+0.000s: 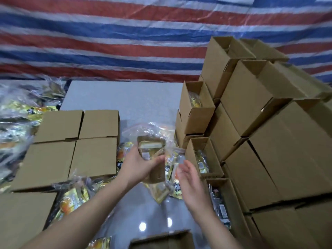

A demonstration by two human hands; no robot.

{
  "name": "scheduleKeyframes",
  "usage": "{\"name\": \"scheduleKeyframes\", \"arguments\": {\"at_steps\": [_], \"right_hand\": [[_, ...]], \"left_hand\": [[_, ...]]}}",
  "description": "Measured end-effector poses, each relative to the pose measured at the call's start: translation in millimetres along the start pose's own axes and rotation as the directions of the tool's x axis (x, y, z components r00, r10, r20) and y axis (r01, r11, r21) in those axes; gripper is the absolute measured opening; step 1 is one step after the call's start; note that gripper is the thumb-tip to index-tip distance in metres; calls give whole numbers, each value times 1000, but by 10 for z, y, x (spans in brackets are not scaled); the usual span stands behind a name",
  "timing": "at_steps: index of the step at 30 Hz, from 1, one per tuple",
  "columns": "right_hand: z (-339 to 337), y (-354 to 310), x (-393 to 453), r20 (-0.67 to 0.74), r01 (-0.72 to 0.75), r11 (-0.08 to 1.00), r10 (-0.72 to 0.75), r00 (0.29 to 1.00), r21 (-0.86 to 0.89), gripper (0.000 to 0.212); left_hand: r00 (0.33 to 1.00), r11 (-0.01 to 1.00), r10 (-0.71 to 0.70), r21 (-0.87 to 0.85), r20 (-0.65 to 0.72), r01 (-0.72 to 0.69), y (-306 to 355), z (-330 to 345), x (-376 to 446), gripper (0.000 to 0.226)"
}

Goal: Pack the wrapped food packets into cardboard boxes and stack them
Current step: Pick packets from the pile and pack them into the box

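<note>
My left hand grips a brownish wrapped food packet held upright above the table's middle. My right hand hovers just right of it, fingers straight and spread, holding nothing. Beneath both hands lies a clear plastic bag with several yellow packets. Open cardboard boxes with packets inside stand in a stepped stack at the right. Closed boxes sit in a block at the left.
A heap of bagged yellow packets fills the far left. More packets lie under the left boxes' edge. Another box rim shows at the bottom. A grey board lies behind; a striped tarp hangs at the back.
</note>
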State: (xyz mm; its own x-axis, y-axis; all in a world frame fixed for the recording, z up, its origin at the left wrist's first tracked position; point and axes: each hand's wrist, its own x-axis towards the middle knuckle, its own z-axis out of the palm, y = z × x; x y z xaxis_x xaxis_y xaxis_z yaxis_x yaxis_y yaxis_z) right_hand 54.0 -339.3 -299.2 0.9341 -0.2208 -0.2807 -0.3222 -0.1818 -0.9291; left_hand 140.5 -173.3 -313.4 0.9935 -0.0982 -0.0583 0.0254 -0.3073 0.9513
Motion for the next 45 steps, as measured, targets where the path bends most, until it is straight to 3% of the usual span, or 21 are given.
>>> {"name": "scheduleKeyframes", "arguments": {"at_steps": [2,5,8,13,15,17,20,22,24,26,29,31,33,35,37,39,41,45], "right_hand": [[79,-343,59,79,65,998,-67,995,27,57],[151,-794,117,92,233,964,-222,971,-131,37],[131,-1013,119,48,319,842,-332,942,-435,58],[53,-1015,24,178,300,890,-252,951,-342,103],[-8,-952,53,193,255,906,-199,961,-337,111],[-69,-838,75,219,250,947,-205,954,-203,101],[-226,-578,43,172,209,977,-201,965,-34,65],[-361,-419,-14,135,141,990,-142,981,13,55],[-443,-250,-101,89,92,996,-90,992,-14,49],[-469,-102,-207,76,102,993,-97,992,-56,42],[-366,127,-406,183,159,979,-134,974,-127,44],[-244,286,-496,350,183,973,-124,929,-142,52],[-138,454,-548,499,295,929,-150,853,-225,59],[-67,588,-561,615,471,788,-153,774,-397,54],[-42,674,-569,723,573,659,-62,688,-488,48],[-12,730,-579,783,622,588,31,621,-517,28],[28,758,-580,801,623,569,110,589,-536,17],[174,824,-501,786,632,487,225,576,-603,21]], "left_hand": [[995,994,12,-109,-101,-23,478,1,-53,51],[984,975,-54,-221,-170,15,977,8,-109,59],[970,959,-142,-272,-200,85,1169,-24,-143,37],[966,916,-227,-362,-121,170,1221,-46,-318,26],[974,895,-223,-405,-38,189,1232,-46,-431,23],[973,877,-208,-421,103,232,1208,-9,-548,26],[933,874,-179,-385,312,297,1098,25,-713,35],[922,875,-174,-375,345,306,923,-4,-784,34],[939,928,-223,-236,262,287,586,-39,-898,30],[956,975,-216,85,199,203,157,-62,-1030,20],[918,910,-290,374,272,177,-441,-47,-1310,32],[892,886,-316,436,323,156,-710,-22,-1445,36],[879,902,-338,381,337,201,-861,-13,-1501,18],[851,887,-388,393,355,241,-888,-20,-1504,21],[822,889,-380,412,425,198,-938,-9,-1447,13],[809,893,-363,420,462,161,-971,39,-1408,35],[819,906,-338,396,463,149,-1022,75,-1412,42],[817,928,-355,280,455,247,-1083,114,-1393,50]]}}
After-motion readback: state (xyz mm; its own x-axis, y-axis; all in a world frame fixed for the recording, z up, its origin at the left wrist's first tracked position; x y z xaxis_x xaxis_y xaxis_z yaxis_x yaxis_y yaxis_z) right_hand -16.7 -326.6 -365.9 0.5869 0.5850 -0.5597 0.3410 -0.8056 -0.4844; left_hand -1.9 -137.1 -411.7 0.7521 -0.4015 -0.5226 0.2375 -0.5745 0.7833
